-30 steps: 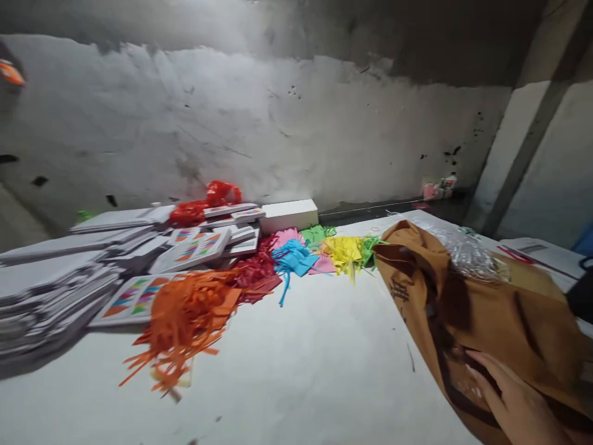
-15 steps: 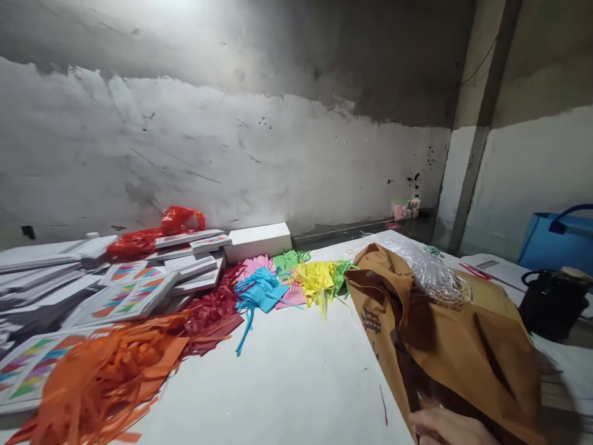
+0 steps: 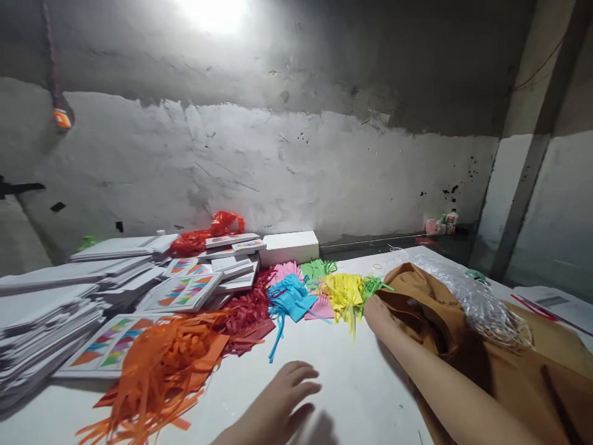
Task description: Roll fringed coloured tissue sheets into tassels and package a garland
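My left hand is above the white table at the bottom middle, fingers spread and nothing in them. My right hand reaches forward along the brown bag, beside the bag's folded mouth and against the green fringed paper. Its fingers are mostly hidden, so their grip does not show. Just left of it lies a yellow fringed paper bundle, followed by a blue fringed bundle and pink fringed paper. Dark red and orange fringed bundles spread farther left.
Stacks of white sheets and packs with colourful printed covers crowd the left. Behind are a red plastic bag and a white box. Clear plastic strands lie on the right, near a bottle.
The view has swung left. My left hand has come into view over the table. A hand low on the brown bag has gone; my right arm now stretches forward, and the bag's mouth has sagged.
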### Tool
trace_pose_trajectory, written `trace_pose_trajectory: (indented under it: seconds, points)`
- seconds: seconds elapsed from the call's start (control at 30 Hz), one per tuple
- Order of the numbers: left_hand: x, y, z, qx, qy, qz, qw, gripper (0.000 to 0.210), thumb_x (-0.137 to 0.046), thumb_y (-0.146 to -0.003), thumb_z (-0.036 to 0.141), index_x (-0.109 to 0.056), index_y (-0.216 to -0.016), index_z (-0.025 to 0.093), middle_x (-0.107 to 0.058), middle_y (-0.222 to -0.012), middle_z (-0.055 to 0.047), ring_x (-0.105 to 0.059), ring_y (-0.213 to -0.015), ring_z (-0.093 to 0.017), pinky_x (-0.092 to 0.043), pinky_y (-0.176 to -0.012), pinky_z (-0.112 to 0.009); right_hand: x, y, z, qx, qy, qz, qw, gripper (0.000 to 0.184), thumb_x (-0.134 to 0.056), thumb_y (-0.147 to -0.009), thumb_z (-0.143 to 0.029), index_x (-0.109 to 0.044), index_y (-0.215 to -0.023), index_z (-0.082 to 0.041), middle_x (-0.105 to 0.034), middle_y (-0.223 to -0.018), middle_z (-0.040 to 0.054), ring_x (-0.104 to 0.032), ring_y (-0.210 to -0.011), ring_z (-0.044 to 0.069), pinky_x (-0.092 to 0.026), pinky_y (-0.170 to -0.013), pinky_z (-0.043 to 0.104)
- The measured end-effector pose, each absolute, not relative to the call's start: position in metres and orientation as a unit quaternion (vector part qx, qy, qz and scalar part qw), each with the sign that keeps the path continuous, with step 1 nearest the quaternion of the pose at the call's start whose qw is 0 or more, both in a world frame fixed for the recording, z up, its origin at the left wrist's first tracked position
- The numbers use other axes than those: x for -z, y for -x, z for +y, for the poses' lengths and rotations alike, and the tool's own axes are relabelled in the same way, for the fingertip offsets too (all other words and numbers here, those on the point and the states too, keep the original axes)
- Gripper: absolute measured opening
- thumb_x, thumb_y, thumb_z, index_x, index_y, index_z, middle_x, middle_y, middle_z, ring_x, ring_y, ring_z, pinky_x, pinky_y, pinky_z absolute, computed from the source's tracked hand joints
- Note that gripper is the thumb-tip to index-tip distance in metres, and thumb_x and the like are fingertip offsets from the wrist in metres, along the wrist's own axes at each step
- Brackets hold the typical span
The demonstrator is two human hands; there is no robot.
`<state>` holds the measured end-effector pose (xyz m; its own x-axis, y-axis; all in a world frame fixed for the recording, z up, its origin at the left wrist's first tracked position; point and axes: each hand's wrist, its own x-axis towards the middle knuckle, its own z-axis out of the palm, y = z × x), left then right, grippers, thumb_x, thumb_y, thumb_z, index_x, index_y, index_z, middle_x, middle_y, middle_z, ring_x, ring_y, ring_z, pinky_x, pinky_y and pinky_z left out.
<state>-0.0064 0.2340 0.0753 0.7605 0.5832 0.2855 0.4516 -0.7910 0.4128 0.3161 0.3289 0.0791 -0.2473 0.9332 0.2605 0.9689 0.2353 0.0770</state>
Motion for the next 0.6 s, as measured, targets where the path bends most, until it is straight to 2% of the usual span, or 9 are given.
trace_pose_trajectory:
  seconds: [0.07,0.27,0.33,0.43,0.53,0.6]
  points:
    - [-0.065,-0.038,0.252,-0.219,-0.919,0.268,0.187,0.032,-0.059,-0.093,0.024,-0.069,-0.122,0.028,-0.068,-0.129,-0.014,-0.062,-0.119,-0.03,-0.05,-0.102,-0.048,-0.079,-0.327,0.351,0.132,0.61,-0.779,0.058,0.035,-0.065,-0.097,-0.038,-0.061,-0.124,-0.017,-0.063,-0.126,0.009,-0.065,-0.108,0.023,-0.055,-0.093,0.045]
    - [-0.041,-0.118,0.303,-0.234,-0.906,0.286,0.206,0.032,-0.063,-0.089,0.018,-0.069,-0.12,0.022,-0.068,-0.128,-0.012,-0.065,-0.116,-0.024,-0.052,-0.101,-0.034,-0.071,-0.368,0.357,0.161,0.586,-0.794,0.01,0.029,-0.064,-0.097,-0.037,-0.064,-0.119,-0.017,-0.064,-0.125,0.0086,-0.063,-0.112,0.023,-0.053,-0.098,0.047]
    - [-0.038,-0.144,0.321,-0.235,-0.902,0.304,0.197,0.029,-0.061,-0.091,0.016,-0.069,-0.119,0.02,-0.068,-0.127,-0.011,-0.064,-0.115,-0.023,-0.051,-0.101,-0.034,-0.068,-0.374,0.354,0.163,0.577,-0.8,0.005,0.028,-0.064,-0.097,-0.036,-0.065,-0.118,-0.018,-0.064,-0.125,0.0079,-0.063,-0.114,0.023,-0.052,-0.099,0.048]
    - [-0.035,-0.183,0.35,-0.222,-0.9,0.339,0.161,0.026,-0.062,-0.096,0.022,-0.066,-0.122,0.019,-0.065,-0.131,-0.01,-0.059,-0.122,-0.026,-0.047,-0.106,-0.046,-0.064,-0.373,0.356,0.168,0.579,-0.797,0.003,0.031,-0.065,-0.097,-0.037,-0.063,-0.122,-0.018,-0.064,-0.126,0.0076,-0.062,-0.115,0.024,-0.051,-0.099,0.05]
    - [-0.032,-0.207,0.38,-0.21,-0.883,0.406,0.11,0.043,-0.065,-0.096,0.033,-0.057,-0.137,0.02,-0.05,-0.149,-0.012,-0.047,-0.137,-0.034,-0.036,-0.113,-0.062,-0.058,-0.366,0.366,0.171,0.605,-0.778,0.004,0.034,-0.064,-0.097,-0.037,-0.061,-0.125,-0.019,-0.063,-0.127,0.0082,-0.063,-0.113,0.024,-0.052,-0.098,0.049]
    - [-0.028,-0.206,0.399,-0.199,-0.864,0.454,0.084,0.051,-0.066,-0.096,0.035,-0.051,-0.143,0.022,-0.042,-0.156,-0.012,-0.04,-0.141,-0.037,-0.03,-0.115,-0.066,-0.053,-0.363,0.374,0.162,0.627,-0.762,0.004,0.032,-0.065,-0.097,-0.037,-0.062,-0.123,-0.018,-0.064,-0.125,0.0082,-0.064,-0.11,0.023,-0.054,-0.096,0.047]
